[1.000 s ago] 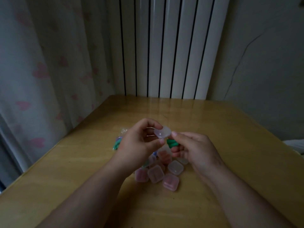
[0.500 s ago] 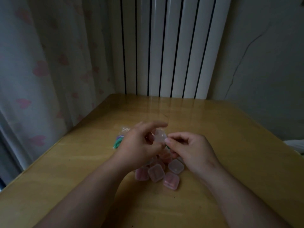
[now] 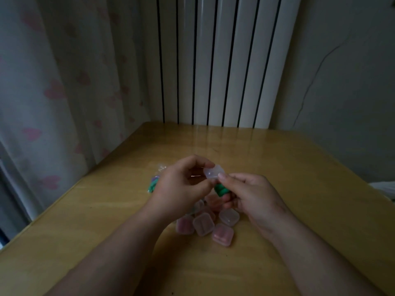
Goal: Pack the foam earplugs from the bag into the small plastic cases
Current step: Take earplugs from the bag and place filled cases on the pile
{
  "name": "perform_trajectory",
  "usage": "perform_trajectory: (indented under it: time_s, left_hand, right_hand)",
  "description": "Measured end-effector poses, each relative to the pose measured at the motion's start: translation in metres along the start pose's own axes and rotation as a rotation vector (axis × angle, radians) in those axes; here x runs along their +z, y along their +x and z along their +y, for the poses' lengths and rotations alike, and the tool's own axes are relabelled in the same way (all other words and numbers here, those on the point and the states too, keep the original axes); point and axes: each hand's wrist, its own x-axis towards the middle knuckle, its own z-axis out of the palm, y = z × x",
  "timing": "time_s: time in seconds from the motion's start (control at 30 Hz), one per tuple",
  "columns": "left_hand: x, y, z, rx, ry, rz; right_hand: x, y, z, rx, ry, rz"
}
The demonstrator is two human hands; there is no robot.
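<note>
My left hand (image 3: 181,184) pinches a small clear plastic case (image 3: 213,171) between thumb and forefinger, above the table. My right hand (image 3: 250,193) touches the case's near corner with its thumb tip and holds green foam earplugs (image 3: 221,189) in its curled fingers. Whether the case lid is open I cannot tell. A clear bag (image 3: 155,180) with green and purple earplugs lies behind my left hand, mostly hidden. Several small square cases (image 3: 204,223), some pink inside, lie clustered on the table below my hands.
The wooden table (image 3: 299,189) stands in a corner against a white radiator (image 3: 224,60) and a grey wall. A curtain with pink hearts (image 3: 53,92) hangs along the left edge. Something white (image 3: 384,188) sits past the right edge.
My hands drew together half a second ago, hiding the earplugs. Now they have parted slightly; the case is raised and the green earplugs show again in my right hand.
</note>
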Motion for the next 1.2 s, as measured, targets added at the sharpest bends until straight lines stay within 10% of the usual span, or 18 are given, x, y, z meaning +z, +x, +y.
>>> perform_trajectory:
  time_s: [0.4,0.67,1.03,1.2]
  left_hand:
    - [0.003,0.0,-0.004,0.04,0.088,0.038]
    - [-0.001,0.001,0.011,-0.177,-0.319,0.196]
    - [-0.001,0.0,0.005,-0.142,0.018,-0.036]
    - [0.001,0.003,0.003,-0.154,0.089,0.048]
  right_hand:
    - [0.004,-0.004,-0.001,-0.027,-0.131,0.061]
    - [0.003,-0.004,-0.003,-0.054,-0.227,0.038]
    - [-0.008,0.002,-0.002,-0.005,0.035,0.097]
    - [-0.008,-0.001,-0.008,-0.259,-0.038,0.265]
